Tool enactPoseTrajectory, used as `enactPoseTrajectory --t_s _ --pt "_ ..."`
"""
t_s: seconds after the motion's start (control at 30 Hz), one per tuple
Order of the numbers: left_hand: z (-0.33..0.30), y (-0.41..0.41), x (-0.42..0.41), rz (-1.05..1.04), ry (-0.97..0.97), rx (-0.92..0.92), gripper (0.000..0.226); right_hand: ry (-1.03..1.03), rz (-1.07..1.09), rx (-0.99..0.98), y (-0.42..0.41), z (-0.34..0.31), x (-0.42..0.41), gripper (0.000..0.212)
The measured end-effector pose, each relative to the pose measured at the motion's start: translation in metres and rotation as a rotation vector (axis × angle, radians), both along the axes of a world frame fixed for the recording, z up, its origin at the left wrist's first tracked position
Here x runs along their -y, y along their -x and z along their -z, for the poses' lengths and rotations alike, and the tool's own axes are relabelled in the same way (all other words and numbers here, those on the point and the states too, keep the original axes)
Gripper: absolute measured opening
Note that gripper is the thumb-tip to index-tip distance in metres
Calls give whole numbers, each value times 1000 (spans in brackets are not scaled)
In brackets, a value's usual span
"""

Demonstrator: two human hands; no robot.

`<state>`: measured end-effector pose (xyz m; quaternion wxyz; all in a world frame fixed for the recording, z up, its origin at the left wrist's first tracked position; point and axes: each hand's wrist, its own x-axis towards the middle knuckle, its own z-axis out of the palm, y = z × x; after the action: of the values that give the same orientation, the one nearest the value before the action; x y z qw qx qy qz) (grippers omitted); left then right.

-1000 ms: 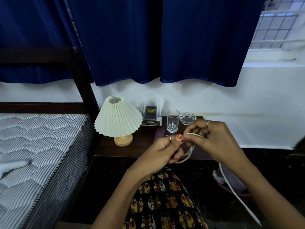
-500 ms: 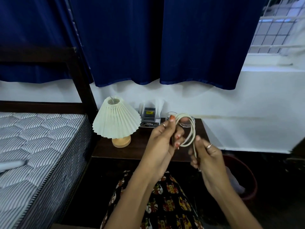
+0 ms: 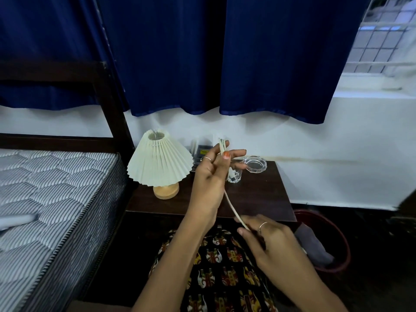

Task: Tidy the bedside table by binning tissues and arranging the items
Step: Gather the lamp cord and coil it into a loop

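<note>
White cord (image 3: pixel 231 204) runs taut between our hands above the bedside table (image 3: pixel 258 194): left hand (image 3: pixel 211 174) pinches its coiled end, right hand (image 3: pixel 267 237) grips the near end.

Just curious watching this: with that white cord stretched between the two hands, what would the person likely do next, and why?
Probably wind another loop: the left hand pinches the gathered cord up high, while the right hand holds its loose stretch lower down.

Yellow label on dark box (image 3: pixel 203 152) behind lamp: print too small to read.
</note>
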<state>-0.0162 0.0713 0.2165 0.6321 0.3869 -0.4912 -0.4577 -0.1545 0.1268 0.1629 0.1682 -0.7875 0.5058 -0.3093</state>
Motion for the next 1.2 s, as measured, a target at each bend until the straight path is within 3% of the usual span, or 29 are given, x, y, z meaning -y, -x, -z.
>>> enactPoseTrajectory --t_s 0.13,0.3,0.5,0.67,0.9,1.2 --pt "8 -2 -1 -25 34 141 23 216 35 -78 4 -27 1 25" --pt "16 -3 -7 78 41 277 20 308 11 -104 9 -65 24 25" --pt "16 2 -17 59 -143 210 33 189 -118 -33 7 -85 63 13" --pt "15 0 -22 123 -131 192 36 85 -229 41 4 -87 81 10" --pt "20 -5 -17 214 -175 -50 35 55 -241 289 8 -58 88 19" --pt "26 2 -9 225 -271 -199 38 -227 -139 791 10 -30 87 25"
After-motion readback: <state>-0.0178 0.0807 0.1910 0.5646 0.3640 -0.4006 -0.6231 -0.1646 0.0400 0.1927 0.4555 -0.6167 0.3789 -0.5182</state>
